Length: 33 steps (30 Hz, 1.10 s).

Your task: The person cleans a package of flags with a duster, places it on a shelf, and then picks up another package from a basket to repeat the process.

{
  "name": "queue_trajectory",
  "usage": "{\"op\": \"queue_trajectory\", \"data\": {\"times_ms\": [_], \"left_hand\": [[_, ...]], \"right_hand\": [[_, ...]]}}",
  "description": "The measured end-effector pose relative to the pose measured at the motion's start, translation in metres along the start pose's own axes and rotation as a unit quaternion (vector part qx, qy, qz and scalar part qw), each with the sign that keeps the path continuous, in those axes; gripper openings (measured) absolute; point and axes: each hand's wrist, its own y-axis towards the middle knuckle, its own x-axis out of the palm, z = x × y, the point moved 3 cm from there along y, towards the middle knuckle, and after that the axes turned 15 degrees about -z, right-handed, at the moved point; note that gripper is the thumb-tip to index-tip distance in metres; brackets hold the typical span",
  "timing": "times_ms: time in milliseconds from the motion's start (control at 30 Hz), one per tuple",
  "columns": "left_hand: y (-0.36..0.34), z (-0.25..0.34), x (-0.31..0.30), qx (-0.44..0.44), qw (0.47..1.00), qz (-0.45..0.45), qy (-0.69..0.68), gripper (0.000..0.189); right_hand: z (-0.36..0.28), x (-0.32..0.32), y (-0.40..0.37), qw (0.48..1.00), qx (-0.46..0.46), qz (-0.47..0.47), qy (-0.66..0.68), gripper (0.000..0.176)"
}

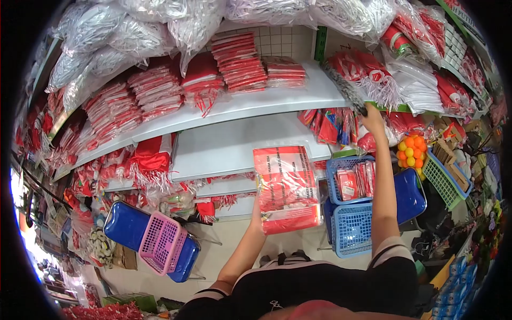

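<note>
My left hand (258, 217) grips the lower left edge of a stack of red plastic packets (286, 186) in clear wrap, held upright in front of the shelves. My right hand (373, 118) is closed around the dark handle of a grey fluffy duster (344, 88). The duster slants up and left over the right end of the grey upper shelf (256, 104). Beside it on the shelf lie red and white tasselled packs (380, 80). A low stack of red packets (285, 72) stands to its left.
Tall red packet stacks (238, 62) line the upper shelf below hanging bags of white strips (138, 34). A pink basket (162, 242) rests on a blue chair (125, 225) at lower left. Blue baskets (353, 229) stand at right, near a net of orange and yellow balls (412, 152).
</note>
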Motion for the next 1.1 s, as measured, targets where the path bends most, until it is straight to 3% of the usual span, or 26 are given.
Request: {"op": "queue_trajectory", "data": {"times_ms": [33,133,167,233,267,300,333,367,400,467,500,600,633,667,700,733,767,800,867,933,967,1100], "left_hand": [[0.004,0.0,0.001,0.006,1.0,0.01,0.003,0.038],[0.018,0.0,0.006,0.023,0.999,0.04,0.012,0.039],[0.024,0.003,0.004,0.031,0.999,0.008,0.002,0.04],[0.039,0.013,0.004,0.037,0.998,0.01,0.058,0.04],[0.048,0.017,0.005,0.04,0.996,0.011,0.083,0.04],[0.055,0.023,0.012,0.024,0.995,-0.063,0.077,0.04],[0.066,0.029,0.018,0.032,0.991,-0.077,0.1,0.04],[0.08,0.034,0.025,0.04,0.988,-0.091,0.121,0.04],[0.095,0.038,0.034,0.049,0.983,-0.105,0.141,0.04],[0.126,0.046,0.057,0.063,0.949,-0.028,0.307,0.044],[0.149,0.052,0.054,0.047,0.961,-0.035,0.27,0.049],[0.226,0.081,0.061,-0.004,0.974,-0.043,0.222,0.069],[0.248,0.094,0.078,0.049,0.937,-0.036,0.344,0.08],[0.282,0.119,0.071,0.091,0.928,-0.005,0.361,0.075],[0.304,0.132,0.09,0.207,0.908,-0.014,0.365,0.07],[0.321,0.143,0.108,0.32,0.875,-0.022,0.363,0.064],[0.346,0.159,0.107,0.361,0.785,-0.019,0.503,0.06],[0.37,0.178,0.094,0.391,0.672,-0.015,0.629,0.055],[0.383,0.181,0.085,0.354,0.408,-0.043,0.84,0.049],[0.373,0.162,0.083,0.214,0.11,-0.103,0.965,0.046],[0.366,0.153,0.075,0.142,0.187,0.008,0.972,0.037],[0.36,0.151,0.045,0.245,0.028,0.003,0.969,0.033]], "right_hand": [[-0.011,0.002,0.022,0.996,0.069,-0.046,-0.013,0.043],[-0.024,0.02,0.065,0.994,0.08,-0.005,-0.068,0.041],[-0.049,0.014,0.054,0.979,0.084,0.067,-0.176,0.033],[-0.093,-0.006,0.022,0.957,-0.013,0.212,-0.198,0.024],[-0.094,0.005,0.011,0.987,-0.063,0.14,-0.051,0.022],[-0.094,0.017,-0.006,0.987,-0.111,0.062,0.096,0.019],[-0.105,0.025,-0.032,0.942,-0.133,-0.128,0.282,0.021],[-0.118,0.029,-0.064,0.862,-0.116,-0.234,0.434,0.027],[-0.132,0.031,-0.091,0.748,-0.091,-0.329,0.569,0.033],[-0.16,0.024,-0.114,0.603,-0.091,-0.334,0.719,0.049],[-0.159,0.033,-0.106,0.683,-0.135,-0.251,0.673,0.057],[-0.156,0.03,-0.046,0.703,-0.112,-0.128,0.69,0.057],[-0.159,0.027,-0.022,0.7,-0.099,-0.096,0.701,0.057],[-0.161,0.024,0.004,0.696,-0.087,-0.064,0.71,0.057],[-0.163,0.025,0.034,0.708,-0.086,-0.034,0.701,0.055],[-0.161,0.031,0.066,0.718,-0.083,-0.004,0.691,0.053],[-0.155,0.043,0.103,0.731,-0.089,-0.004,0.677,0.054],[-0.15,0.055,0.134,0.744,-0.093,-0.005,0.662,0.054],[-0.158,0.068,0.167,0.721,-0.073,0.015,0.689,0.047],[-0.143,0.086,0.202,0.879,-0.106,0.082,0.457,0.037],[-0.143,0.09,0.207,0.931,-0.119,0.111,0.326,0.033],[-0.137,0.096,0.21,0.944,-0.095,0.092,0.302,0.027]]}}
